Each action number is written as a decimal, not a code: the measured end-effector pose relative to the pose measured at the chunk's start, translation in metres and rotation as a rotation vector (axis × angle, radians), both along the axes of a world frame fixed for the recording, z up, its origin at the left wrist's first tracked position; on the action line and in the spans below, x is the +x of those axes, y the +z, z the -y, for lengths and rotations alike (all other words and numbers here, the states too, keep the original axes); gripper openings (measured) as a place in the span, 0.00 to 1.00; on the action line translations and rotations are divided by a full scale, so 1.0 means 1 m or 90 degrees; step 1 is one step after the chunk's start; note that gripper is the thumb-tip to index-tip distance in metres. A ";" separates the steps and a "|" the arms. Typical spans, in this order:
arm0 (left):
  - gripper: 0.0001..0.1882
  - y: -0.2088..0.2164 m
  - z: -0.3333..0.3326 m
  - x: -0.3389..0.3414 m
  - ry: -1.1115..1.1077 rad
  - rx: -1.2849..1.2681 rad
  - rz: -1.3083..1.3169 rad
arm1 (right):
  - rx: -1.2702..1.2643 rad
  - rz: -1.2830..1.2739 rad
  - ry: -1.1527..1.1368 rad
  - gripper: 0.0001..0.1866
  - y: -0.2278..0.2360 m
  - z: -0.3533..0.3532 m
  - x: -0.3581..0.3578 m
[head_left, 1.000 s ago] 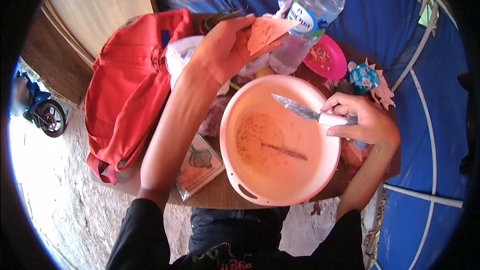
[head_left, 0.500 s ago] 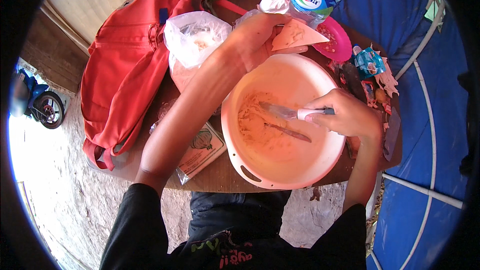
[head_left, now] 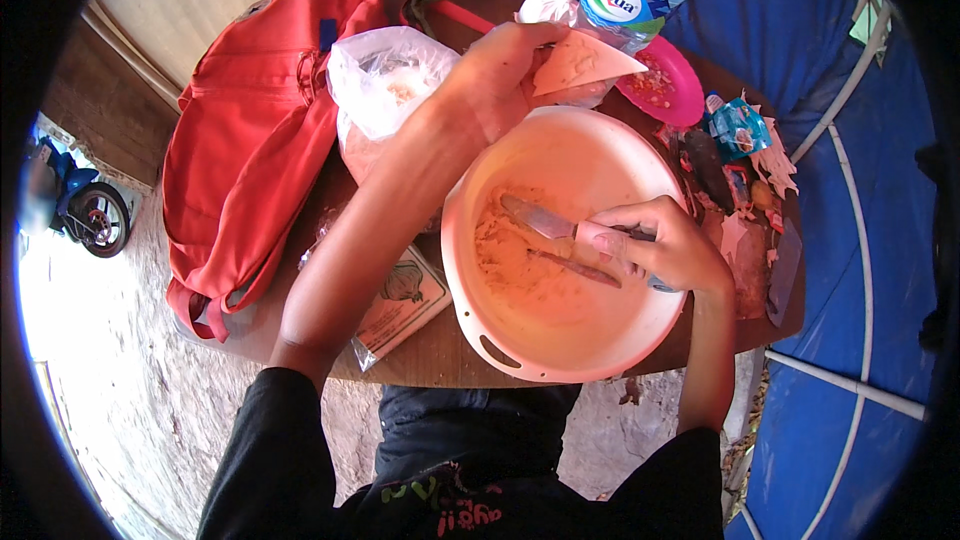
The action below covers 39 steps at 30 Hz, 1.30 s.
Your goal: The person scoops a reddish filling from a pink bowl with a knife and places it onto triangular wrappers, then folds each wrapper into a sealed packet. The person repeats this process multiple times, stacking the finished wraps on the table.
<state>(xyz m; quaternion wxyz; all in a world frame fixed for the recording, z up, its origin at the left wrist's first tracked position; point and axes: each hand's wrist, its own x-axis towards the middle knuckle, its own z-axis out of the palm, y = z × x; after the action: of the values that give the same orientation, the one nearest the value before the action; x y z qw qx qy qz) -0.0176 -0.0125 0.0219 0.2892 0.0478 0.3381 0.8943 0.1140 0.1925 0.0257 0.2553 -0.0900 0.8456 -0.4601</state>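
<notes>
My left hand point(head_left: 512, 65) reaches over the far rim of a large white plastic basin point(head_left: 655, 340) and grips a pale, flat, triangular wrapper point(head_left: 588, 68). Inside the basin my right hand point(head_left: 665, 245) is closed round the handle of a knife. Its broad blade point(head_left: 538, 217) points left, the tip at a patch of pale, pasty mixture point(head_left: 505, 255) smeared over the basin's left side. A slim brownish strip point(head_left: 578, 268) lies below the blade; I cannot tell what it is.
A red backpack point(head_left: 250, 130) and a plastic bag of white powder point(head_left: 395, 80) stand at left. A flat printed packet point(head_left: 405, 305) lies beside the basin. Behind are a large water bottle point(head_left: 640, 0), a knotted bag point(head_left: 550, 5) and a pink plate point(head_left: 665, 85). Blue sachets point(head_left: 738, 128) lie at right.
The knife has shifted slightly left and up in the basin, and my right hand's grip on it has turned. My left hand and the wrapper have moved a little left.
</notes>
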 end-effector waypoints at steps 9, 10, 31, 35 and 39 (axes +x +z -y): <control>0.15 0.018 0.018 -0.004 0.035 -0.003 -0.078 | -0.089 -0.077 -0.136 0.15 0.024 -0.030 0.026; 0.15 0.018 0.018 -0.001 0.028 -0.007 -0.070 | -0.108 -0.109 -0.149 0.15 0.029 -0.033 0.030; 0.17 0.020 0.004 0.023 -0.110 0.043 -0.004 | 0.417 -0.737 -0.229 0.18 0.041 -0.010 0.032; 0.17 0.024 0.006 0.025 -0.093 0.036 0.006 | 0.425 -0.772 -0.233 0.18 0.043 -0.017 0.035; 0.18 0.034 0.008 0.030 -0.026 0.028 0.016 | 0.342 -0.741 -0.313 0.16 0.044 -0.023 0.039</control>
<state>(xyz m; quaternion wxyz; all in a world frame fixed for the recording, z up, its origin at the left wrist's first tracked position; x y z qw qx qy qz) 0.0122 -0.0205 0.0554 0.3103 0.0501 0.3137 0.8960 0.1531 0.2153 0.0697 -0.3388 -0.0616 0.9259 -0.1555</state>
